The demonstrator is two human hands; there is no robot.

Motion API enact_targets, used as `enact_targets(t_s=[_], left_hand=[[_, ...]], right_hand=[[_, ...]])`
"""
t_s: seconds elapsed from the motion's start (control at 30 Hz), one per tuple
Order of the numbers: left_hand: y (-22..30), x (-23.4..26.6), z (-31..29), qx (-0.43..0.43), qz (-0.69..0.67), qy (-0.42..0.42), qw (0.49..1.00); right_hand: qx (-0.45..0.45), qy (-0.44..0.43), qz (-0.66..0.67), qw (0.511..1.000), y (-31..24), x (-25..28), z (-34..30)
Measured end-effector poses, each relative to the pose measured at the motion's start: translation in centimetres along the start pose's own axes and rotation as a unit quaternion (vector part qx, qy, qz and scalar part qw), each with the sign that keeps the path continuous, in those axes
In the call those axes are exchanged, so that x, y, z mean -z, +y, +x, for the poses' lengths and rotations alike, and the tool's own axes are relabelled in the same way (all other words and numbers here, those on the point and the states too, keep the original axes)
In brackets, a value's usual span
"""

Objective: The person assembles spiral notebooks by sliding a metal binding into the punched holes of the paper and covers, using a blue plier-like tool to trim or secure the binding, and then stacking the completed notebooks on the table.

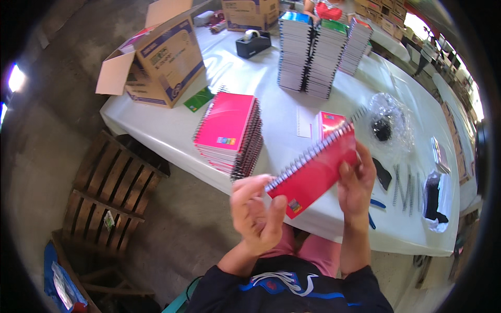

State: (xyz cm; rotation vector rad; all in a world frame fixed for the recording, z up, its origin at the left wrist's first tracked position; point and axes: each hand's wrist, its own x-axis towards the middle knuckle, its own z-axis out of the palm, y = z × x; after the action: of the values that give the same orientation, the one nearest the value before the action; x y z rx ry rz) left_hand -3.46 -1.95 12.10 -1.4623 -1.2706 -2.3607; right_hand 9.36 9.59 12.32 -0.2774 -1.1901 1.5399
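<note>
A red spiral notebook (313,176) is held tilted over the table's near edge, its spine facing up and away. At its right end my right hand (357,180) grips it, thumb on the cover and fingers behind. My left hand (257,209) closes on the left corner, fingertips at the end of the wire coil and thumb by the cover. A length of dark coil (359,113) sticks out past the far end of the spine. Just left of it stands a stack of red spiral notebooks (227,122). Behind the held notebook lies another small red-covered pile (331,121), partly hidden.
Tall notebook stacks (295,55) stand at the back, a person behind them. Left are an open carton (169,62), a tape dispenser (253,45) and a green card (199,99). Right lie a clear plastic bag (399,117), loose coils (408,189) and a blue-handled tool (378,204).
</note>
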Motion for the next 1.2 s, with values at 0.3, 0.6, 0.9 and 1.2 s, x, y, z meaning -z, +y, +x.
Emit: enact_targets(t_s=[0.3, 0.6, 0.9, 1.2], left_hand=[[-4.9, 7.5, 6.4, 0.167, 0.111, 0.15, 0.968], [-8.4, 7.7, 5.2, 0.185, 0.024, 0.125, 0.974], [-9.9, 5.8, 6.0, 0.131, 0.095, 0.092, 0.983], [-11.1, 5.4, 5.9, 0.109, 0.056, 0.154, 0.981]], right_hand=[[-0.045, -0.091, 0.172, 0.98, 1.2, -10.1, 14.8], [0.141, -0.545, -0.383, 0.732, 3.7, -16.6, 14.7], [-0.055, -0.135, -0.174, 0.974, 11.9, -7.3, 14.6], [0.022, -0.112, -0.276, 0.954, 12.9, -9.6, 11.9]])
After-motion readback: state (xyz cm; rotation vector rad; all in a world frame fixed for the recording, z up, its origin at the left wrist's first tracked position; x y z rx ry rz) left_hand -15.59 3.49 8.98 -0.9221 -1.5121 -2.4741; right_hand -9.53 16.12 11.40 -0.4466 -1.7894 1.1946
